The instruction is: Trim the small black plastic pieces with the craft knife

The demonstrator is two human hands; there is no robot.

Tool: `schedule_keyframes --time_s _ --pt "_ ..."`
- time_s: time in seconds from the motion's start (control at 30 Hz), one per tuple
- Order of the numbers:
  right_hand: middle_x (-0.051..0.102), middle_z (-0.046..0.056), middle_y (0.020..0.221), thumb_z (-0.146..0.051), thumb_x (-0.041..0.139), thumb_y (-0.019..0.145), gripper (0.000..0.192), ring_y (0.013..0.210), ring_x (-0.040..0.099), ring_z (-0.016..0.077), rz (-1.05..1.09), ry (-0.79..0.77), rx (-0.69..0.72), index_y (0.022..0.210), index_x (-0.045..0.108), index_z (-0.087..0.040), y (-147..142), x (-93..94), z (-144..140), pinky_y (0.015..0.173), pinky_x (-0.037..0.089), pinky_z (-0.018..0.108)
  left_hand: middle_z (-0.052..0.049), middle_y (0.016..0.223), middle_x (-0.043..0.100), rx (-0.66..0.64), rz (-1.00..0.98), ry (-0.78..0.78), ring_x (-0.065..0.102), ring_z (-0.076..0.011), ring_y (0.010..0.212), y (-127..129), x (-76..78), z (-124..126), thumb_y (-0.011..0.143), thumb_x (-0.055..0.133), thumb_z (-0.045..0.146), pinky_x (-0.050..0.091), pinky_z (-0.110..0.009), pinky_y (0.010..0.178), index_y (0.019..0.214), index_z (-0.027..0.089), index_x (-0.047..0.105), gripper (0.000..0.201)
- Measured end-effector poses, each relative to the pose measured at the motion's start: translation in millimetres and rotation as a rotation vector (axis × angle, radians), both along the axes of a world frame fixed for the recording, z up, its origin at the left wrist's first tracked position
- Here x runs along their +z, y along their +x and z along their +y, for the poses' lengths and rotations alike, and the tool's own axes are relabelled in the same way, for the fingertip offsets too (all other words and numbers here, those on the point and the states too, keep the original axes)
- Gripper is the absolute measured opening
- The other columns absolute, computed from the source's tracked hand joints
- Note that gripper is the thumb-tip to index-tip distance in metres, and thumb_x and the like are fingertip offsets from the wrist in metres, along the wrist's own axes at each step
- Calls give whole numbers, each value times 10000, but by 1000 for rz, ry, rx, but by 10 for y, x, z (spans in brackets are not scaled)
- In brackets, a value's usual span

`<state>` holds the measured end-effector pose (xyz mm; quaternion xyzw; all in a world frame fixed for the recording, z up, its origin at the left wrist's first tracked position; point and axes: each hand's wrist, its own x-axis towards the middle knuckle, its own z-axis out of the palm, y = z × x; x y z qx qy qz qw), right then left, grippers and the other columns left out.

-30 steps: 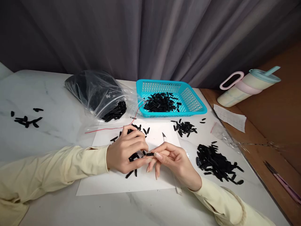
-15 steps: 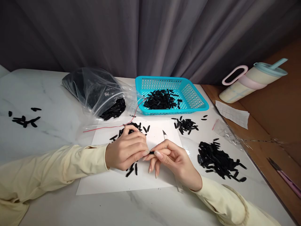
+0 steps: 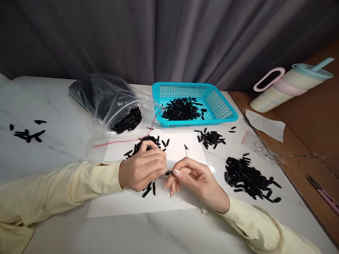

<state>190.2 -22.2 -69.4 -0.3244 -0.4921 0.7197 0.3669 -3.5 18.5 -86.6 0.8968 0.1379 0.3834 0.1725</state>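
Note:
Between my two hands, above a white sheet of paper, is a small dark stick-like piece. My left hand pinches its left end between thumb and fingers. At the other end, the thumb and index finger of my right hand close on the same piece, the other fingers curled below. A heap of similar black pieces lies on the paper, partly hidden behind my left hand. A pointed tool with a white handle rests on the paper beyond my right hand.
A turquoise basket and a clear plastic bag, both holding black pieces, stand at the back. More piles lie to the right, with a red cord across the paper's far edge. A tumbler and pink-handled tweezers are far right.
My right hand has shifted slightly to the right, and more of the dark piece shows between my fingertips. The whole view has shifted a little. Both hands still hold the piece.

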Motion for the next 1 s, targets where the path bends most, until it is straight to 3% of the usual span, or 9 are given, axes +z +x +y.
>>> schedule_keyframes --time_s 1.0 --pt "693 51 700 -355 535 913 225 543 597 127 -2 14 -5 782 497 -176 -1 9 -25 514 405 260 -24 660 569 39 59 30 564 -159 700 15 103 -6 895 335 104 340 -364 774 785 178 443 171"
